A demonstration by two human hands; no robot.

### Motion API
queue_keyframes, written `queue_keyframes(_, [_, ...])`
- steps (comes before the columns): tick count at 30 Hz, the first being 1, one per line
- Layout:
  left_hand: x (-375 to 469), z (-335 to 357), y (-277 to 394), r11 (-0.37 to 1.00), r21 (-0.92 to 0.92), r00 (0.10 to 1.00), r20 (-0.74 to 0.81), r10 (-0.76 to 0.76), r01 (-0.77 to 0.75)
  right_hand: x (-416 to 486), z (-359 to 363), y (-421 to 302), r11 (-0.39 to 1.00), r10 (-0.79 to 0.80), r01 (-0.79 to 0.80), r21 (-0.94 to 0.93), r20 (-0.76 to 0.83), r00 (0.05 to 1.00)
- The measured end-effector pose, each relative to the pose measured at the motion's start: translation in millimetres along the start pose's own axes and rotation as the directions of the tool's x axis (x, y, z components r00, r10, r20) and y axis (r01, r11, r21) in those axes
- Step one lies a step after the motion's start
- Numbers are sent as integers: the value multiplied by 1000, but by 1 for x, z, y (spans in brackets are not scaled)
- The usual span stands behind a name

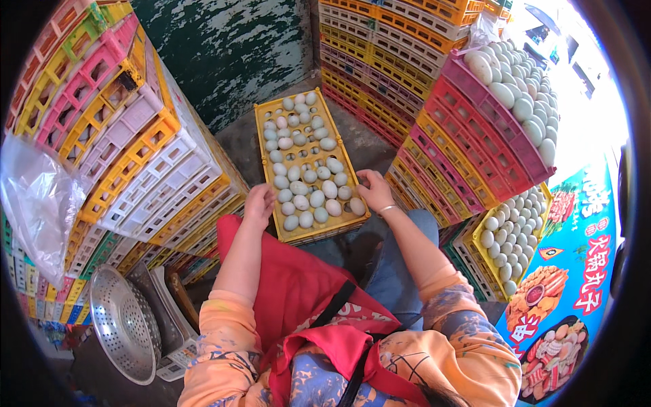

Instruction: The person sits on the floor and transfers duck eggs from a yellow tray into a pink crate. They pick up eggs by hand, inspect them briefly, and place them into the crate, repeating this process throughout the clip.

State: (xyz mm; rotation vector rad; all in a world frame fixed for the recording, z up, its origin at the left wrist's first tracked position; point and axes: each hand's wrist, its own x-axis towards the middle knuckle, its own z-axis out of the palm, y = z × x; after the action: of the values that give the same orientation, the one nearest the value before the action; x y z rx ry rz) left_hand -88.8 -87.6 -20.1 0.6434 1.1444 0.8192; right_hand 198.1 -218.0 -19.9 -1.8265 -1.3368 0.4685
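Observation:
In front of me is a yellow plastic crate (342, 136) filled with pale bluish and whitish eggs (301, 202). Eggs fill the near part; towards the middle and far end, gaps show holes and more eggs beneath. My left hand (260, 204) is at the crate's left side, its fingers bent by the rim. On the opposite side, my right hand (375, 190) has its thumb and fingertips at the right rim, close to the near corner. Whether either hand grips the crate is hard to tell. No egg is visible in either hand.
Tall crate stacks rise at left (147, 168), at the back (376, 56) and at right (447, 147), the last topped with eggs. A lower egg crate (513, 239) stands near a blue food banner (574, 264). A metal colander (124, 325) leans by a scale (175, 325).

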Motion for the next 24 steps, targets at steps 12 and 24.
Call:
queue_keyframes(12, [-4, 10, -4, 986, 164, 991, 131, 16, -38, 6, 61, 42, 788, 426, -114, -606, 401, 811])
queue_keyframes(24, [-3, 24, -4, 988, 123, 996, 25, 87, -90, 12, 55, 41, 884, 302, -116, -453, 363, 882])
